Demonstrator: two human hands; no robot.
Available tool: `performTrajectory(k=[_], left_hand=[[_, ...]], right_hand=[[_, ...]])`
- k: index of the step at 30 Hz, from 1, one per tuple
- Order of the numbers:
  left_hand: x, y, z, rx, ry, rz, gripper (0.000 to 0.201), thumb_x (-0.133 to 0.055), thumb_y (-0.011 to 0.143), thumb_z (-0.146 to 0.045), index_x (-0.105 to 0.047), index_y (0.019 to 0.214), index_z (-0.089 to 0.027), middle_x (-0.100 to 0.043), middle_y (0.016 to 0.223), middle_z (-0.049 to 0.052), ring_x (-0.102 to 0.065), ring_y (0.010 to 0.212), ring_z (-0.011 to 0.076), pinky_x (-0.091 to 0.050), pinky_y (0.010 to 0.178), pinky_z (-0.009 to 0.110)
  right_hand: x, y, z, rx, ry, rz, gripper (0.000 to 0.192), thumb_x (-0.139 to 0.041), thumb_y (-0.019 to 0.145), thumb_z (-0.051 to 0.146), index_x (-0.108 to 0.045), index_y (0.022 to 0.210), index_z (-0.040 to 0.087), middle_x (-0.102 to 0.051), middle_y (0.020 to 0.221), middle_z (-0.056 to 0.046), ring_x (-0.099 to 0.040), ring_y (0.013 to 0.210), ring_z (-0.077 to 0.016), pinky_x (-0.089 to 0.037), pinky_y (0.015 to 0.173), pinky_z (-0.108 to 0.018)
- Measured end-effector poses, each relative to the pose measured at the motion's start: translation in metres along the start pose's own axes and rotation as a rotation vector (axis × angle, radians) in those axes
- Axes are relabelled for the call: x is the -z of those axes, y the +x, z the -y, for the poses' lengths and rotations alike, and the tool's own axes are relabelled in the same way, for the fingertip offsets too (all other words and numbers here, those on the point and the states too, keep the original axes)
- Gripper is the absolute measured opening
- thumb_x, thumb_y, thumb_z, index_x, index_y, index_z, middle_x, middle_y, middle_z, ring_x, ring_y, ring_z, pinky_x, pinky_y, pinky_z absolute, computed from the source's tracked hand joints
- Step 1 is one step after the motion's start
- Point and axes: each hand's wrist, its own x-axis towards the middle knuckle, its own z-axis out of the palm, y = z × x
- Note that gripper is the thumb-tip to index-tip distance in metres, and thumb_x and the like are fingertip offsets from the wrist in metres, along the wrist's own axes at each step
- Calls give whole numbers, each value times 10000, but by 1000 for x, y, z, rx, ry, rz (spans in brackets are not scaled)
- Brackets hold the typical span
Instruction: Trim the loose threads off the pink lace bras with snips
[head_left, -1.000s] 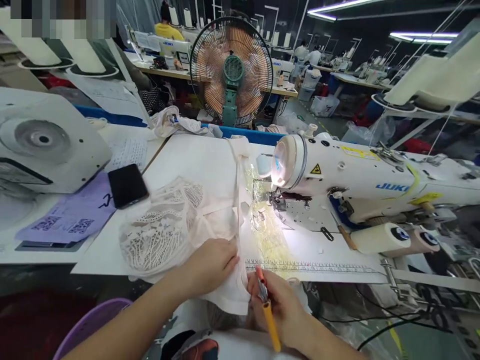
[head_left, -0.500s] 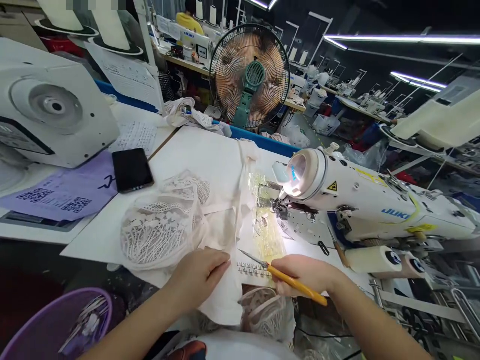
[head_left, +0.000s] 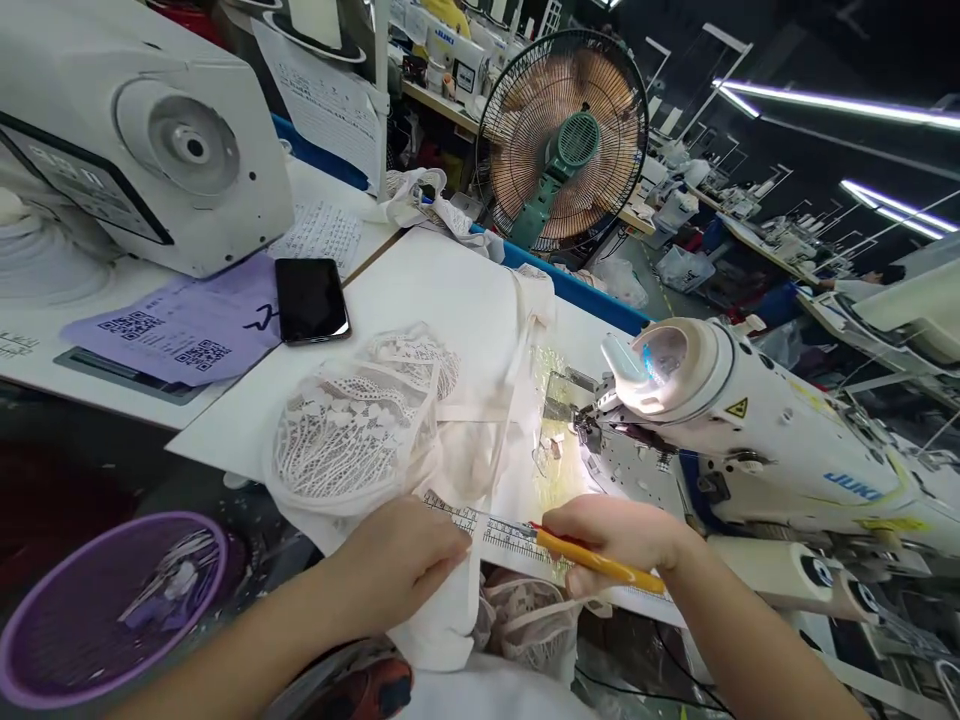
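Lace garment [head_left: 341,450] pinched by your left hand [head_left: 409,560], orange-handled tool [head_left: 600,563] gripped in your right hand [head_left: 626,530]

Your left thumb and fingers press together on the white cloth of the garment, its lace cup spread on the table [head_left: 442,285] ahead and to the left of that hand, while its plain lower end hangs down past your fingers. Your right fingers are wrapped around the tool's orange handle; its metal end points left, toward your left hand, above the ruler markings [head_left: 517,540] between your two hands. Whether that metal touches the cloth, you cannot tell from this angle. A second lace piece [head_left: 536,625] lies just below the gap between your hands. Straight ahead of your right hand is a shiny yellowish strip [head_left: 555,480], and the sewing machine [head_left: 787,430] stands ahead and to the right of it. Well beyond your left hand, to its left, lies a black phone [head_left: 311,300] against a purple paper [head_left: 187,325]. A purple basket [head_left: 60,600] sits left of your left forearm, below table height.
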Motion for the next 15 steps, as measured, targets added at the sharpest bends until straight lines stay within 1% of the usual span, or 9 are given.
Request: performTrajectory(k=[3,9,15], left_hand=[[-1,2,5,-14,29,-17,320,-319,900,-181,-539,668,-191,-578,585,-10,-517,546,141,-344,546,275],[-2,5,7,-3,2,-22,292,-338,893,-179,-523,667,-189,-579,593,-17,-516,549,137,-347,557,267],[1,6,8,11,26,7,287,-362,874,-149,-479,615,-189,-568,578,-10,-509,542,143,-347,556,268]], right_hand=[[1,2,0,-20,-6,-17,521,-558,679,698,-389,671,205,-413,618,39,-351,537,-112,-281,500,-243],[5,5,4,-48,-32,-21,518,-552,683,695,-379,653,208,-390,583,49,-320,504,-105,-254,478,-240],[8,8,4,-16,-30,-31,523,-544,687,704,-373,648,211,-377,576,51,-313,501,-106,-236,468,-242]])
